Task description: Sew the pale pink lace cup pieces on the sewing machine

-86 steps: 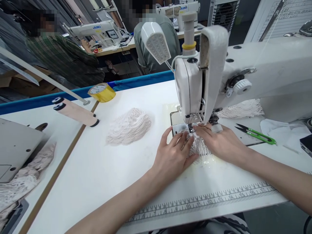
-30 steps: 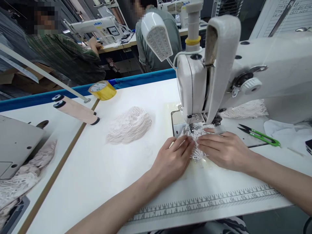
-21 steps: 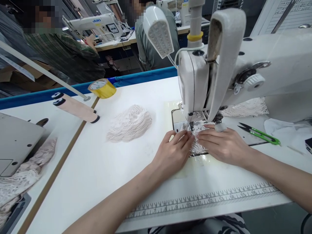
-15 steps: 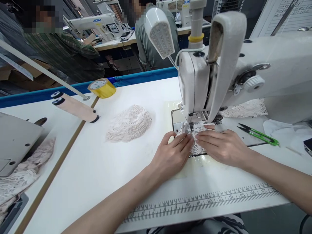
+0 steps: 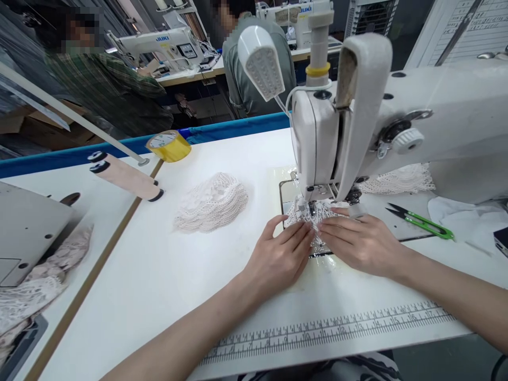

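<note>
— Where are your hands?

— Both lie flat, fingers spread, on a small lace piece under the needle of my sewing machine. My left hand presses its left edge, my right hand its right edge, fingertips nearly meeting. Neither closes round anything; they only pin the lace to the bench.

— What else is about?

— A heap of lace pieces lies left of the machine, well apart from my hands. More lace sits behind the machine arm on the right. Green thread snips lie just right of my right hand. Far left there is a roll of yellow tape and a pink roll. A printed ruler runs along the near edge.
</note>
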`<state>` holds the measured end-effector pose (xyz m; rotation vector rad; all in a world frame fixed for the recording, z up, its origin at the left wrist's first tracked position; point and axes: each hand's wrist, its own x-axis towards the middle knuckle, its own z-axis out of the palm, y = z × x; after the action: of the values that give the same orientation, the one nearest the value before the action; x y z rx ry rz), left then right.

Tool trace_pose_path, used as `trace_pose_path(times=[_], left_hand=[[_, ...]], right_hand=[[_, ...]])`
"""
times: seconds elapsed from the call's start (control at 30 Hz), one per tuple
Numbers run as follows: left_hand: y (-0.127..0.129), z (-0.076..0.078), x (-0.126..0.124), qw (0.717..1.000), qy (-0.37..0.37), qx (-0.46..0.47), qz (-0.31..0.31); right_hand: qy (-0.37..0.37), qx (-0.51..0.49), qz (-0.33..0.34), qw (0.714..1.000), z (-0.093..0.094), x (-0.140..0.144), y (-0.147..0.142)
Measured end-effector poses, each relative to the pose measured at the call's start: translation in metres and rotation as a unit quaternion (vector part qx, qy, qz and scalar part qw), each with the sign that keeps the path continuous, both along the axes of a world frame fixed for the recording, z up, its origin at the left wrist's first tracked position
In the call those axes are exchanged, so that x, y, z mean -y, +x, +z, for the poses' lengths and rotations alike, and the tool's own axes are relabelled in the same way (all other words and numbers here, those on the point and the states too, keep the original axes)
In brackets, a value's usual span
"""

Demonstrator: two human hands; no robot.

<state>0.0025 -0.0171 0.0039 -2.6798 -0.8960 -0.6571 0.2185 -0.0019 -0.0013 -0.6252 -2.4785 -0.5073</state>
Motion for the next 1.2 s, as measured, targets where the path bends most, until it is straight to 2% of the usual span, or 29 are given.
trace_pose_path(times=[0.4,0.57,0.77,1.2], left_hand=[[0.002,-0.002,-0.010,0.999,-0.028,0.015,0.030],[0.002,0.000,-0.005,1.000,-0.011,0.003,0.027],[0.001,0.000,0.003,0.999,-0.022,0.010,0.026],[0.001,-0.003,-0.015,0.998,-0.028,0.010,0.058]], right_hand=[[-0.005,0.016,-0.040,0.999,-0.001,-0.006,-0.002],[-0.053,-0.020,-0.057,0.997,0.003,-0.002,-0.004],[-0.095,-0.031,-0.044,0.994,0.004,0.003,-0.002],[-0.064,-0.002,-0.091,0.994,0.001,-0.005,-0.007]])
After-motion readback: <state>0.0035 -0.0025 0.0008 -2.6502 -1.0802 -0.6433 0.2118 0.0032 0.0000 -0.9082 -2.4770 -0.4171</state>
